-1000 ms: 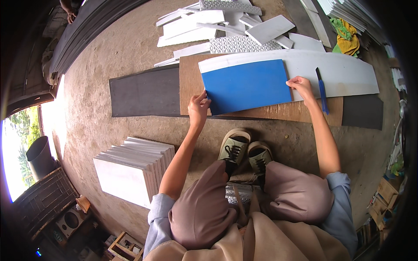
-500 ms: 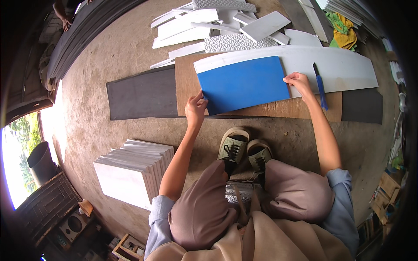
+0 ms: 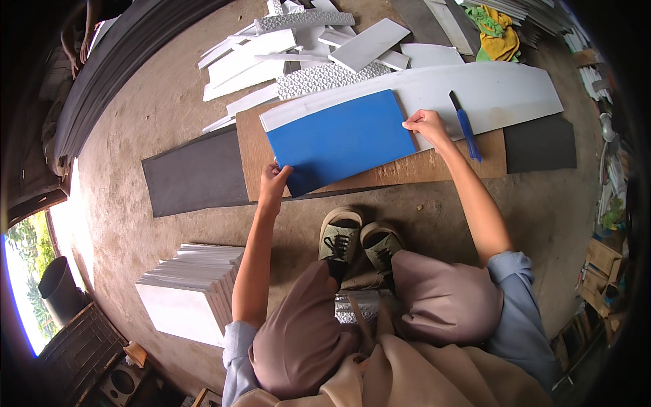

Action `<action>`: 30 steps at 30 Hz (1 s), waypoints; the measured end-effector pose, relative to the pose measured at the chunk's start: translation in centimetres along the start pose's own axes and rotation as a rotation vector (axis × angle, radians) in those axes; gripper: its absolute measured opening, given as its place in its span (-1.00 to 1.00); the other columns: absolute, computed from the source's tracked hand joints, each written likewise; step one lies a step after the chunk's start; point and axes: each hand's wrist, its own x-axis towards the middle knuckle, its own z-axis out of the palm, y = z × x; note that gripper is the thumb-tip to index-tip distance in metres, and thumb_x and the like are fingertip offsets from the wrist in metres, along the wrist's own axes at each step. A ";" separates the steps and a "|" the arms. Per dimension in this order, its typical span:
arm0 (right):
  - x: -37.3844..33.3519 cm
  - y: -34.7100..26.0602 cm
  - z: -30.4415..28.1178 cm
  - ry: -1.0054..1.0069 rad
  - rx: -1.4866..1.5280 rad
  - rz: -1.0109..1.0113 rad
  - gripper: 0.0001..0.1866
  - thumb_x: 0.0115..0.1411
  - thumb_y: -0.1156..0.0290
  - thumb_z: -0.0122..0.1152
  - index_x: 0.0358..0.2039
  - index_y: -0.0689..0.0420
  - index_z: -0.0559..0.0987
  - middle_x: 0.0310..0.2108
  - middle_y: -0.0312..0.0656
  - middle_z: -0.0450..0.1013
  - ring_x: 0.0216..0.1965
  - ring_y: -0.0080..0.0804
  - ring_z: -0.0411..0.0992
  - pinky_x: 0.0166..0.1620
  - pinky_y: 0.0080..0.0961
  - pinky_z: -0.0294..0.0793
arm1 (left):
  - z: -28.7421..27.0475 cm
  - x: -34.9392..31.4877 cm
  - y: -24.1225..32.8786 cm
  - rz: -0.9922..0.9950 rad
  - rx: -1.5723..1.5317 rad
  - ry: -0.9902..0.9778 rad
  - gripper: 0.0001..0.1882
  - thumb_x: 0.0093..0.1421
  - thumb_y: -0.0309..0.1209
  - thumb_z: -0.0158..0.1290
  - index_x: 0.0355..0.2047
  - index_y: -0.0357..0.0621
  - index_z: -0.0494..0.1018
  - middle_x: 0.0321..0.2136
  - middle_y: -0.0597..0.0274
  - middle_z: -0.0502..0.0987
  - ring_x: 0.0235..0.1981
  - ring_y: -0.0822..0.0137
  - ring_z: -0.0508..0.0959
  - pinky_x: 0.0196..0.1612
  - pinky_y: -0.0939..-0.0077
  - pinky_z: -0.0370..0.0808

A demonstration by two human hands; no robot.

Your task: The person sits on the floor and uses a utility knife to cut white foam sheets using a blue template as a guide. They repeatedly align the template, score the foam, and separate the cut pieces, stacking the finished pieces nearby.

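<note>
Left hand (image 3: 274, 182), right hand (image 3: 426, 127) clamped on one blue sheet (image 3: 342, 139), opposite edges; one knife (image 3: 465, 127) beside right hand; one brown board (image 3: 252, 146) beneath.

No lettering, label, number or sign can be read on anything in the head view.

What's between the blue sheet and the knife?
In the head view, the right hand and part of the white board lie between the blue sheet and the knife.
</note>
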 end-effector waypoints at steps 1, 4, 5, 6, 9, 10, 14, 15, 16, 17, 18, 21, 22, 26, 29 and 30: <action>0.2 0.4 -0.3 0.006 -0.009 0.003 -0.83 -0.12 0.44 0.26 -0.53 0.22 0.48 -0.57 -0.27 0.41 -0.53 -0.61 0.31 -0.40 -0.67 0.32 | 0.7 -0.3 0.2 -0.008 -0.064 0.002 -0.62 -0.03 -0.42 0.07 -0.23 -0.36 0.25 -0.53 0.38 0.32 -0.57 0.62 0.28 -0.52 0.77 0.26; 0.2 0.9 0.3 0.045 -0.060 -0.050 -0.82 -0.12 0.43 0.26 -0.53 0.23 0.48 -0.57 -0.25 0.42 -0.52 -0.58 0.34 -0.40 -0.66 0.33 | 0.6 -0.7 1.0 0.044 0.028 0.030 -0.62 -0.03 -0.43 0.06 -0.22 -0.35 0.23 -0.52 0.36 0.33 -0.55 0.62 0.29 -0.52 0.77 0.26; 0.3 0.9 0.8 0.062 -0.081 -0.078 -0.82 -0.12 0.42 0.26 -0.53 0.23 0.47 -0.57 -0.24 0.42 -0.52 -0.57 0.35 -0.40 -0.65 0.33 | 0.0 -0.6 0.8 0.068 0.032 0.063 -0.62 -0.04 -0.44 0.06 -0.22 -0.36 0.25 -0.48 0.33 0.36 -0.53 0.58 0.34 -0.47 0.75 0.30; -0.3 0.1 1.2 0.060 -0.124 -0.089 -0.80 -0.12 0.38 0.26 -0.54 0.22 0.47 -0.57 -0.23 0.43 -0.51 -0.55 0.36 -0.40 -0.62 0.34 | -0.9 -0.6 0.6 0.067 0.065 0.085 -0.62 -0.04 -0.45 0.07 -0.22 -0.36 0.26 -0.47 0.31 0.37 -0.51 0.56 0.35 -0.45 0.74 0.31; -0.4 -0.7 4.4 0.022 -0.169 -0.106 -0.76 -0.18 0.30 0.28 -0.61 0.18 0.46 -0.55 -0.13 0.45 -0.44 -0.33 0.41 -0.35 -0.43 0.35 | -3.5 -0.9 -0.1 0.071 0.171 0.203 -0.60 -0.05 -0.46 0.09 -0.20 -0.38 0.28 -0.42 0.23 0.42 -0.42 0.46 0.41 -0.34 0.65 0.36; -0.5 -1.0 4.8 0.032 -0.197 -0.101 -0.76 -0.18 0.30 0.28 -0.61 0.18 0.45 -0.55 -0.12 0.44 -0.44 -0.32 0.41 -0.35 -0.43 0.35 | -3.6 -1.2 -0.1 0.117 0.254 0.239 -0.60 -0.04 -0.46 0.09 -0.20 -0.38 0.28 -0.38 0.19 0.41 -0.41 0.45 0.41 -0.33 0.64 0.37; -0.9 -1.9 5.3 0.022 -0.236 -0.117 -0.75 -0.16 0.28 0.27 -0.60 0.18 0.45 -0.56 -0.14 0.45 -0.46 -0.29 0.42 -0.35 -0.42 0.35 | -1.9 -2.9 -0.6 0.576 0.943 0.519 -0.42 -0.07 -0.42 0.14 -0.05 -0.31 0.18 -0.06 -0.04 0.18 -0.12 0.16 0.30 -0.03 0.29 0.24; -0.9 -1.4 5.0 0.029 -0.232 -0.109 -0.75 -0.16 0.28 0.27 -0.60 0.18 0.45 -0.57 -0.14 0.45 -0.46 -0.29 0.42 -0.36 -0.42 0.35 | 0.0 -3.8 0.6 0.640 1.015 0.430 -0.23 -0.10 -0.26 0.16 0.05 -0.32 0.04 0.03 -0.09 0.09 0.06 0.02 0.11 0.11 0.15 0.03; -0.8 -1.4 5.0 0.028 -0.226 -0.106 -0.75 -0.16 0.29 0.27 -0.60 0.18 0.45 -0.57 -0.15 0.45 -0.46 -0.29 0.42 -0.36 -0.42 0.35 | 0.8 -4.4 1.4 0.715 1.151 0.276 -0.18 -0.10 -0.20 0.14 0.07 -0.34 0.00 0.06 -0.11 0.03 0.10 0.01 0.05 0.12 0.13 -0.01; -0.8 -1.2 5.0 0.035 -0.233 -0.090 -0.75 -0.16 0.28 0.27 -0.60 0.18 0.45 -0.57 -0.14 0.45 -0.46 -0.29 0.42 -0.36 -0.42 0.35 | 1.6 -4.7 2.1 0.788 1.282 0.113 -0.12 -0.11 -0.13 0.13 0.08 -0.36 -0.04 0.09 -0.12 -0.02 0.13 0.00 0.00 0.14 0.11 -0.05; -0.8 -1.3 5.0 0.035 -0.230 -0.101 -0.74 -0.16 0.28 0.28 -0.60 0.18 0.45 -0.57 -0.14 0.45 -0.46 -0.29 0.42 -0.36 -0.41 0.35 | 2.0 -4.9 2.6 0.861 1.411 -0.049 -0.07 -0.11 -0.07 0.12 0.10 -0.38 -0.08 0.13 -0.13 -0.08 0.17 -0.02 -0.05 0.16 0.09 -0.09; -1.0 -1.4 4.9 0.046 -0.223 -0.121 -0.74 -0.16 0.27 0.27 -0.59 0.18 0.46 -0.58 -0.13 0.44 -0.47 -0.27 0.42 -0.35 -0.40 0.36 | 2.8 -2.5 2.5 0.881 1.478 -0.226 0.04 -0.14 0.06 0.07 0.11 -0.45 -0.16 0.16 -0.16 -0.20 0.21 0.02 -0.22 0.19 0.09 -0.22; -1.4 -1.6 5.4 0.045 -0.216 -0.124 -0.76 -0.15 0.28 0.27 -0.59 0.18 0.46 -0.59 -0.13 0.44 -0.48 -0.27 0.42 -0.37 -0.39 0.35 | 3.4 -1.9 2.7 0.901 1.470 -0.229 0.04 -0.14 0.06 0.08 0.11 -0.44 -0.16 0.16 -0.17 -0.20 0.21 0.02 -0.22 0.19 0.09 -0.23; -1.7 -2.1 5.5 0.074 -0.211 -0.120 -0.77 -0.15 0.29 0.26 -0.59 0.17 0.46 -0.61 -0.12 0.43 -0.50 -0.27 0.41 -0.39 -0.38 0.34 | 7.0 -1.6 2.3 0.896 1.483 -0.249 0.06 -0.16 0.04 0.09 0.10 -0.46 -0.17 0.15 -0.18 -0.18 0.21 0.04 -0.20 0.20 0.12 -0.23; -2.0 -1.5 5.1 0.089 -0.210 -0.132 -0.77 -0.14 0.30 0.26 -0.59 0.17 0.47 -0.61 -0.11 0.43 -0.51 -0.27 0.41 -0.39 -0.39 0.35 | 10.5 -1.1 3.4 0.914 1.500 -0.266 0.09 -0.20 0.06 0.10 0.10 -0.49 -0.17 0.15 -0.17 -0.17 0.21 0.04 -0.20 0.20 0.16 -0.21; -2.0 -1.4 5.1 0.094 -0.200 -0.139 -0.77 -0.14 0.30 0.26 -0.58 0.17 0.47 -0.61 -0.11 0.43 -0.51 -0.27 0.42 -0.39 -0.39 0.35 | 11.6 -0.9 3.8 0.922 1.493 -0.285 0.10 -0.21 0.07 0.10 0.10 -0.49 -0.17 0.15 -0.17 -0.17 0.21 0.04 -0.20 0.20 0.17 -0.21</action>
